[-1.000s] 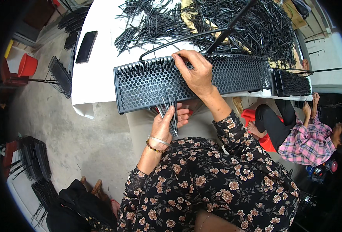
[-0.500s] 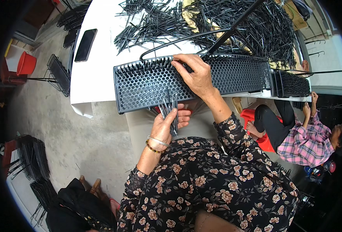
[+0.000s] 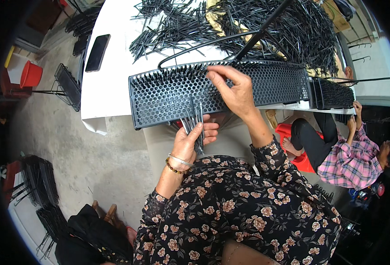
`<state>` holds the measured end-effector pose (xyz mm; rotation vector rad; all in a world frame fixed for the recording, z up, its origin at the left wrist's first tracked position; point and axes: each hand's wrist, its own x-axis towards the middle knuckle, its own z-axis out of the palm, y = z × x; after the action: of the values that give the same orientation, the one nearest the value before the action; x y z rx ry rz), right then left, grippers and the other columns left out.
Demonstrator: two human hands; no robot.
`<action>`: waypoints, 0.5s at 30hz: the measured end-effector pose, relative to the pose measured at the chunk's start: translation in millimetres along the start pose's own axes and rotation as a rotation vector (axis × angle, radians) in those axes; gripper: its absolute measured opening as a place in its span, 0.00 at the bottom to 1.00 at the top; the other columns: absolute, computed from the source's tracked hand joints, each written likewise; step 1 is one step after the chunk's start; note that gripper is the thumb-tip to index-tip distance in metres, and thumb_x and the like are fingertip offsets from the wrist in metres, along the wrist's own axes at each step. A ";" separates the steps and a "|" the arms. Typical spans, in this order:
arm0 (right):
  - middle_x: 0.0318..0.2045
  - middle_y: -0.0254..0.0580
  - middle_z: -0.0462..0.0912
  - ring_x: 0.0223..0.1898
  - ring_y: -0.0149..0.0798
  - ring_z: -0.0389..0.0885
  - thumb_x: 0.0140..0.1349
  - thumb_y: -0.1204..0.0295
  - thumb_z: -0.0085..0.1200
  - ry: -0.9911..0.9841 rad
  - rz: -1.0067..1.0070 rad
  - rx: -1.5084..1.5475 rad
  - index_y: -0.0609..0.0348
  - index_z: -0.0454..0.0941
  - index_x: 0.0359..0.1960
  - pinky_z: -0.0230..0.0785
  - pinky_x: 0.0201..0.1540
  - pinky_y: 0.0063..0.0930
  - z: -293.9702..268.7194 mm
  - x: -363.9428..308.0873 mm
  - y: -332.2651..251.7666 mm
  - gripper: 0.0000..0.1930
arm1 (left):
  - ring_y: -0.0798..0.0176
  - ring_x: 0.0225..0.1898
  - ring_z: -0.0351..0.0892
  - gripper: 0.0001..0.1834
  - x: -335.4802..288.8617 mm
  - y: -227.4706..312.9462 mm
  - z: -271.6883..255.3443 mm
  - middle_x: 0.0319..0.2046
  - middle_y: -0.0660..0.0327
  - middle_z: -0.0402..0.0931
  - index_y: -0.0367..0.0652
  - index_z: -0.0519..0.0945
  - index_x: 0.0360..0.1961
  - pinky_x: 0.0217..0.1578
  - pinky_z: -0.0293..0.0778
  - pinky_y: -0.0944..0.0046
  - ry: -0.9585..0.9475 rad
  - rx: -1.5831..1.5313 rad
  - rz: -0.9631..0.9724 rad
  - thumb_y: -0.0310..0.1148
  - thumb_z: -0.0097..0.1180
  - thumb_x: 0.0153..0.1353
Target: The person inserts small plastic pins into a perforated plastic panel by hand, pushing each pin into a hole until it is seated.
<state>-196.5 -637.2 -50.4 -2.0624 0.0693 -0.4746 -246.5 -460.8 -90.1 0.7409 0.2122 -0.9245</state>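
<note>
Your right hand (image 3: 236, 92) has shifted rightward over the perforated tray (image 3: 157, 102), grip unclear; your left hand (image 3: 187, 142) clasps sticks (image 3: 199, 145) within reach.

Hidden behind the right hand (image 3: 237, 90): part of the tray (image 3: 159, 104). Partly covered by the left hand (image 3: 190, 139): thin black sticks (image 3: 200, 117). Cut off at the top: bench (image 3: 113, 95) and stick pile (image 3: 303, 42).
</note>
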 end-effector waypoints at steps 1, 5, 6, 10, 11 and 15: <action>0.30 0.41 0.83 0.26 0.26 0.77 0.57 0.72 0.57 -0.061 0.099 0.051 0.62 0.80 0.38 0.69 0.28 0.19 -0.7 -7.3 2.0 0.09 | 0.61 0.37 0.79 0.19 0.9 -0.8 -1.3 0.40 0.49 0.76 0.32 0.66 0.54 0.38 0.79 0.64 0.011 0.002 0.016 0.34 0.43 0.67; 0.25 0.36 0.80 0.23 0.23 0.73 0.59 0.65 0.56 -0.252 0.467 0.286 0.68 0.78 0.40 0.67 0.26 0.18 -6.7 -31.5 -3.2 0.16 | 0.61 0.37 0.79 0.19 0.7 3.1 9.0 0.40 0.48 0.76 0.31 0.66 0.53 0.38 0.79 0.64 -0.018 0.011 0.002 0.34 0.43 0.66; 0.25 0.36 0.80 0.23 0.23 0.73 0.59 0.65 0.56 -0.242 0.467 0.287 0.68 0.78 0.40 0.67 0.26 0.18 -8.8 -35.2 -4.1 0.16 | 0.61 0.37 0.79 0.19 1.4 3.4 11.0 0.40 0.48 0.76 0.31 0.67 0.53 0.38 0.79 0.64 -0.040 0.003 -0.001 0.34 0.43 0.66; 0.26 0.36 0.81 0.25 0.22 0.74 0.59 0.70 0.56 -0.350 0.621 0.392 0.67 0.79 0.38 0.69 0.28 0.16 -18.6 -39.0 -3.9 0.11 | 0.59 0.38 0.80 0.19 5.0 -1.4 12.9 0.41 0.48 0.76 0.31 0.67 0.53 0.38 0.79 0.62 -0.060 -0.008 -0.020 0.34 0.43 0.66; 0.28 0.36 0.81 0.26 0.21 0.75 0.59 0.71 0.56 -0.332 0.656 0.411 0.66 0.79 0.37 0.70 0.30 0.14 -21.8 -39.5 -2.8 0.10 | 0.58 0.39 0.79 0.19 6.8 -2.7 13.3 0.41 0.48 0.76 0.31 0.67 0.53 0.39 0.80 0.62 -0.070 -0.010 -0.030 0.33 0.43 0.66; 0.25 0.34 0.81 0.25 0.22 0.74 0.60 0.71 0.54 -0.167 0.528 0.472 0.64 0.79 0.36 0.68 0.28 0.15 -33.3 -32.3 6.5 0.09 | 0.59 0.39 0.79 0.19 11.2 -10.3 11.4 0.42 0.48 0.76 0.30 0.66 0.53 0.38 0.80 0.62 -0.007 0.006 -0.094 0.33 0.42 0.66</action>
<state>-237.4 -660.1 -51.0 -1.5307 0.3575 0.0153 -249.4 -479.5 -92.0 0.7380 0.2401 -1.0172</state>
